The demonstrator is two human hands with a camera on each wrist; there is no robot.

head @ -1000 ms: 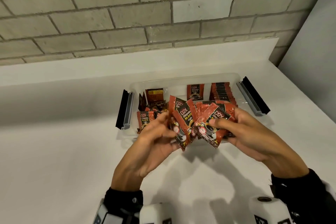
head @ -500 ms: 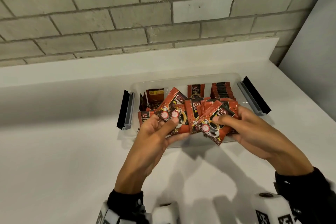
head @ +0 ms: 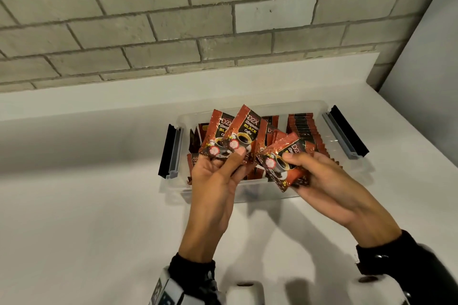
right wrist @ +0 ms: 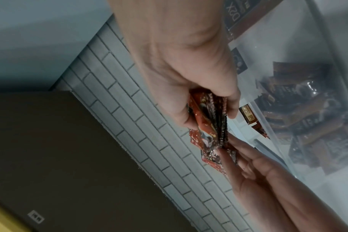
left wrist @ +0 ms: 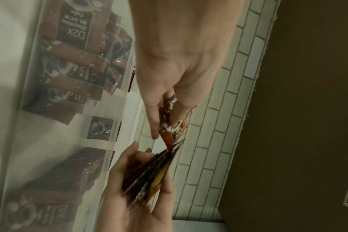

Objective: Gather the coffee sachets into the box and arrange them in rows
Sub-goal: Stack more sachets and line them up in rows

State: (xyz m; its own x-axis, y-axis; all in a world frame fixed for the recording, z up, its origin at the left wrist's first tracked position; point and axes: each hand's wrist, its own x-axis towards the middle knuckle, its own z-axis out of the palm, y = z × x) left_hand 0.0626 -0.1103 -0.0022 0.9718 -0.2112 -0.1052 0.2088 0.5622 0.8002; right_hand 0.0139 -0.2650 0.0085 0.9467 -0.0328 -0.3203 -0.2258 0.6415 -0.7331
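Observation:
A clear plastic box (head: 250, 194) sits on the white counter and holds red-and-black coffee sachets. A tidy upright row of sachets (head: 303, 131) fills its right side; loose ones (head: 194, 137) lie at its left. Above the box's front edge my left hand (head: 224, 164) pinches two fanned sachets (head: 238, 131) by their lower corners. My right hand (head: 301, 168) grips a small stack of sachets (head: 285, 160), thumb on top. In the left wrist view the left hand (left wrist: 165, 120) holds a sachet (left wrist: 174, 130). The right wrist view shows the right hand (right wrist: 207, 116) clamped on its stack (right wrist: 210, 124).
The box's black-and-grey side latches stick out at the left (head: 171, 151) and right (head: 344, 135). A raised white ledge (head: 99, 96) and a grey brick wall (head: 173, 20) stand behind the box. A grey side wall (head: 428, 77) closes off the right.
The bundle has split: my left hand lifted two sachets up and left, fanned upright, while my right hand kept the rest as a stack, slightly lower right.

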